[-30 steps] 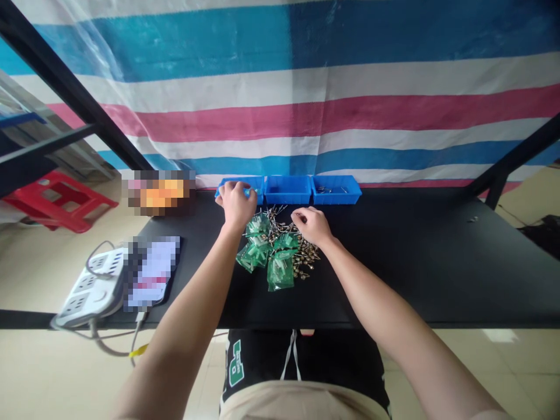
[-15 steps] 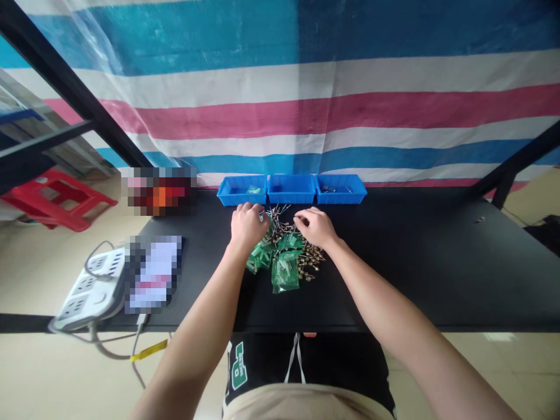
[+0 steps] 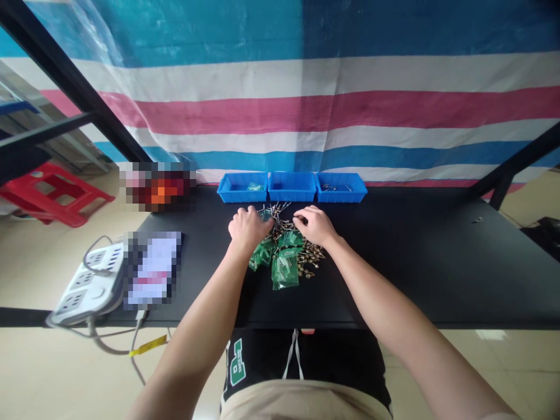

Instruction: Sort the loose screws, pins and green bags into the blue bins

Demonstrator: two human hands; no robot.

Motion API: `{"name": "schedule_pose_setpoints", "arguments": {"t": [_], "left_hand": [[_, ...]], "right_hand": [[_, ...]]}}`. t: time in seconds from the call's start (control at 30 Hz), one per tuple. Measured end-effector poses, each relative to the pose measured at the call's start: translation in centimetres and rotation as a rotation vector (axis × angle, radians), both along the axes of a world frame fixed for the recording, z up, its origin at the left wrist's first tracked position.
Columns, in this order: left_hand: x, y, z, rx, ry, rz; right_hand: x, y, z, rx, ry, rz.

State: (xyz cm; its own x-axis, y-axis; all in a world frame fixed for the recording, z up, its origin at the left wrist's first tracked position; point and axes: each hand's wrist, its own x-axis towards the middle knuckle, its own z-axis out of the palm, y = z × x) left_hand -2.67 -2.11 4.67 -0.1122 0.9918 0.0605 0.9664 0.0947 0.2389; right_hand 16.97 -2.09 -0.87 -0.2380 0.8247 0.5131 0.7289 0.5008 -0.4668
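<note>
A heap of small green plastic bags (image 3: 283, 269) and loose metal parts (image 3: 311, 256) lies mid-table on the black table (image 3: 415, 262). My left hand (image 3: 245, 226) rests on the heap's left side, fingers curled over a green bag. My right hand (image 3: 315, 224) sits on the heap's right side, fingers pinched together among the metal parts; what they grip is too small to make out. Three blue bins stand in a row behind: the left bin (image 3: 242, 188) holds a green bag, the middle bin (image 3: 291, 186) looks bare, the right bin (image 3: 342, 188) holds a few metal pins.
A white power strip (image 3: 90, 284) with cables lies at the table's left front edge beside a blurred flat object (image 3: 151, 269). Another blurred object (image 3: 158, 186) sits at the back left. A striped tarp hangs behind. A red stool (image 3: 52, 192) stands on the floor, left.
My left hand came back from the left blue bin to the heap, leaving a green bag in that bin. My right hand stayed on the heap.
</note>
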Motion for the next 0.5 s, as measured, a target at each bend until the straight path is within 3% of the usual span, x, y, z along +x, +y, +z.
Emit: {"name": "schedule_pose_setpoints", "arguments": {"t": [0.13,0.33,0.5], "left_hand": [[-0.6,0.6,-0.5,-0.027,-0.088,-0.022],[-2.7,2.7,-2.4,0.102,-0.354,-0.091],[-3.3,3.3,-2.2,0.023,-0.472,-0.077]], "right_hand": [[0.0,0.1,-0.1,-0.013,0.009,0.003],[0.0,0.0,0.1,-0.035,0.027,0.007],[-0.1,-0.1,0.3,-0.053,0.038,-0.007]]}}
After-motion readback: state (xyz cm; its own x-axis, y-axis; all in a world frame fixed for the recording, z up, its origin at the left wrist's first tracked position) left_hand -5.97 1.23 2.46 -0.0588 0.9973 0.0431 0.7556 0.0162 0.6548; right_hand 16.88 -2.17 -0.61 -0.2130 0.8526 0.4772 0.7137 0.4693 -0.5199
